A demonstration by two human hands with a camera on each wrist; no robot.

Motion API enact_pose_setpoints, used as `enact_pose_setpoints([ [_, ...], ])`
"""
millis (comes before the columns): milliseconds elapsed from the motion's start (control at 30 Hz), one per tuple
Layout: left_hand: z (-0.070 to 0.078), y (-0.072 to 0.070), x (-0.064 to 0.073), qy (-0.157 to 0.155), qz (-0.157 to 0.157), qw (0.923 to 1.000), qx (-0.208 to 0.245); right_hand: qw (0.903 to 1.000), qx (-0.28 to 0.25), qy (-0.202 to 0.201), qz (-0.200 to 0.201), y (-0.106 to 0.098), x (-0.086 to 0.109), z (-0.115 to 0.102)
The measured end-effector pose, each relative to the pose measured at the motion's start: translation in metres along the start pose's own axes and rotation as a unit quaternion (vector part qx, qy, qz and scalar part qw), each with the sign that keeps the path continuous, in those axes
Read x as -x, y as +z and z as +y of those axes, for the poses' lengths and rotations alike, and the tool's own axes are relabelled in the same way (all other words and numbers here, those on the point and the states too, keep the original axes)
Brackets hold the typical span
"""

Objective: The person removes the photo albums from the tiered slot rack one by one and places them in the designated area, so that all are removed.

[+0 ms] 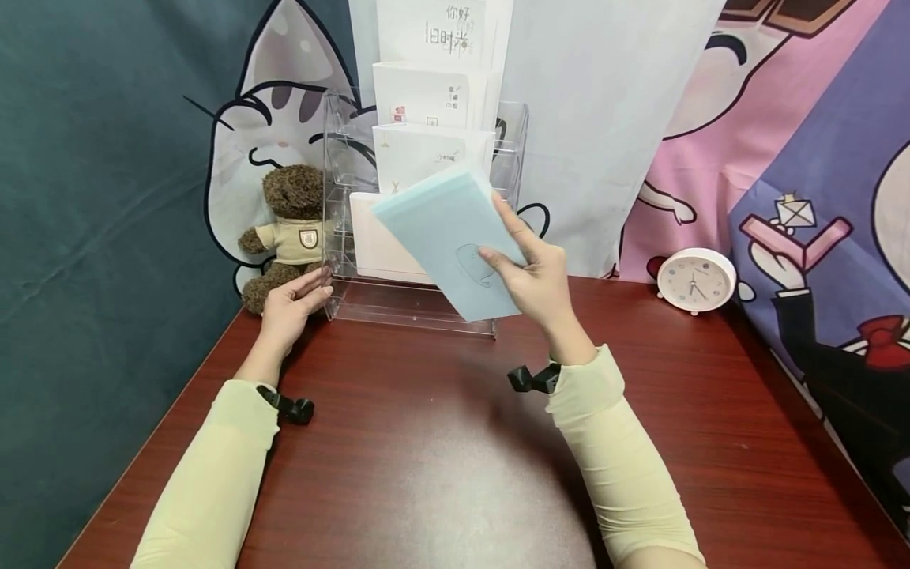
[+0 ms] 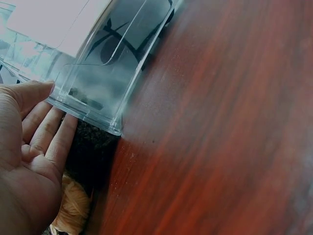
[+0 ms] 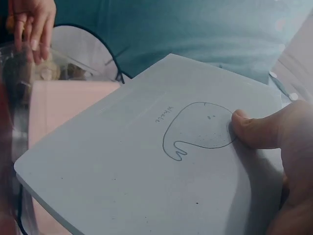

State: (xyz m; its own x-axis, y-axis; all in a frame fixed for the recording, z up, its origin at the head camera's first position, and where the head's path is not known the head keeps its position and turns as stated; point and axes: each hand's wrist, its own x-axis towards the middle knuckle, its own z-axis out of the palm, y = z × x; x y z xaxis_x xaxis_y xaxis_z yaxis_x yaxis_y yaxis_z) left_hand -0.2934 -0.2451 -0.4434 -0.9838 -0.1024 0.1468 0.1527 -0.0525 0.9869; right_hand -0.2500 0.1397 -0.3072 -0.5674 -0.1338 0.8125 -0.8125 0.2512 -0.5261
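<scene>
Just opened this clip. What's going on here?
A person's right hand pinches a blue book with a whale drawn on its cover, holding it tilted in front of a clear rack. The left hand touches the rack's left side. White books stand in the upper tiers, with a pale pink book lower down. The blue book is not yet set in a tier. A teddy bear is left of the rack; a clock stands to the right.

The left grip (image 2: 36,152) touches the side wall of a clear stand (image 2: 90,116) near the table's (image 2: 210,127) edge. The stand holds a pale flat piece (image 2: 54,19); dark fur (image 2: 90,154) and tan fuzz (image 2: 73,203) show beside the grip.
</scene>
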Motion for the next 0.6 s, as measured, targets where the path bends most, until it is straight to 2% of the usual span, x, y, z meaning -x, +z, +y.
enact_pose_setpoints([
  [100, 0.001, 0.000, 0.001, 0.003, 0.000, 1.0000, -0.006, 0.9998, -0.010, 0.008, 0.015, -0.013, -0.001, 0.001],
  [333, 0.003, 0.000, 0.002, 0.002, 0.004, 0.9999, -0.011, 0.9954, -0.019, 0.074, 0.058, -0.032, -0.002, 0.000],
  [433, 0.004, 0.000, 0.003, 0.002, 0.005, 0.9999, -0.014, 0.9939, -0.031, 0.083, 0.065, -0.037, -0.004, -0.001],
  [600, 0.002, 0.000, 0.001, 0.004, -0.001, 1.0000, -0.007, 0.9914, -0.065, 0.077, 0.084, -0.049, -0.006, 0.002],
])
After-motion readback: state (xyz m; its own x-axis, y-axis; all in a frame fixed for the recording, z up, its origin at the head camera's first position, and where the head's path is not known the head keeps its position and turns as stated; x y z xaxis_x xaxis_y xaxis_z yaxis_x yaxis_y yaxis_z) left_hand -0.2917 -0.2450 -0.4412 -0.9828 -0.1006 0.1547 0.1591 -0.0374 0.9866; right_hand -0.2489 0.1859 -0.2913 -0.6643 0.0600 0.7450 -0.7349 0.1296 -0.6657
